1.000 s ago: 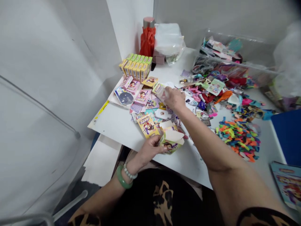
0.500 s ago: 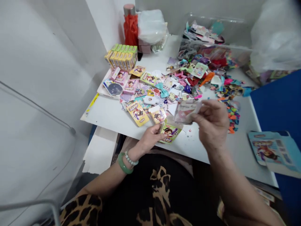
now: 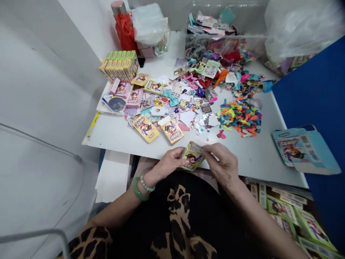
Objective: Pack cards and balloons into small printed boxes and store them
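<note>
A small green card box [image 3: 192,158] with a cartoon girl on it is held upright near the table's front edge. My left hand [image 3: 172,160] wraps its left side, thumb across the front. At the top of the box, my right hand [image 3: 222,162] pinches a flat, pale packet [image 3: 197,146], which sits at the box's opening; how far it reaches inside is hidden. Just beyond lie two yellow boxes [image 3: 171,130] with the same cartoon girl, one of them being a flatter yellow pack [image 3: 146,128].
Stickers and hair bows cover the middle, beside a pile of coloured balloons [image 3: 241,117]. A clear bin [image 3: 258,39] stands behind. Stacked yellow-green boxes [image 3: 120,66] are at left, a blue opened box [image 3: 304,151] at right. More green boxes [image 3: 309,223] lie below the table at right.
My right hand has brought the packet down and left, from above the table to the top of the green box. The view has shifted right, showing boxes below the table.
</note>
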Available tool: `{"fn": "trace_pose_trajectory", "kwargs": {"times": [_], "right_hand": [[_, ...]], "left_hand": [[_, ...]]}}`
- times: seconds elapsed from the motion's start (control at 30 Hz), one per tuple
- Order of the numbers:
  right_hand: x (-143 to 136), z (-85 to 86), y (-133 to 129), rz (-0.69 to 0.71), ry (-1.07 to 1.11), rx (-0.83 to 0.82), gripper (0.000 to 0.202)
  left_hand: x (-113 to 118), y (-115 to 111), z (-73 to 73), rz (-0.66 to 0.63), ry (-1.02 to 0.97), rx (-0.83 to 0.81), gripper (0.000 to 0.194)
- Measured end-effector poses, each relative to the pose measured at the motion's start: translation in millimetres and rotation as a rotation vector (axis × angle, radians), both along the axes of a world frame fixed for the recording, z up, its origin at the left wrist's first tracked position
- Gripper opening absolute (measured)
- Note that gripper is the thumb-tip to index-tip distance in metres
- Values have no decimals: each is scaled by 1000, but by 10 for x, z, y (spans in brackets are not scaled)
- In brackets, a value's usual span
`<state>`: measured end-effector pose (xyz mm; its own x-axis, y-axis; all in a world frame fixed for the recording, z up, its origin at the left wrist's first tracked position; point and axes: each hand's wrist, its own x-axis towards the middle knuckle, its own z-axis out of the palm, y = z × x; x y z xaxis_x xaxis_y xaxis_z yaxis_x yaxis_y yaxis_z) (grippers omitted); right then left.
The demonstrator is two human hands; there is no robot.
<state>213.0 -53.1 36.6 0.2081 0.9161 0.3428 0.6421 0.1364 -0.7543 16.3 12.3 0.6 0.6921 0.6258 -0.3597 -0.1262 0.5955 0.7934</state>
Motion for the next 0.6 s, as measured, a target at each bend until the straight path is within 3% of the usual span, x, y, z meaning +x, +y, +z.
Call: {"fn": "trace_pose_trajectory", "kwargs": {"times": [0.07, 0.13, 0.23, 0.3, 0.43, 0.6], "right_hand": [[40, -2, -39, 165, -46, -51, 21], [111, -24, -28, 200, -5, -70, 20], [224, -108, 136, -3, 21, -114, 16], [245, -184, 333, -111, -93, -260, 18], [103, -306, 725, -151, -444, -607, 28], [51, -359, 796, -124, -545, -711, 26]], "left_hand": [[-39, 6, -3, -35, 25, 2, 45], [-77, 9, -6, -52, 46, -16, 44], [-112, 13, -8, -5, 56, -76, 46], [-125, 19, -2, 46, 70, -96, 45], [-155, 39, 41, 109, 91, -112, 42], [-204, 111, 92, 175, 26, -131, 46]]}}
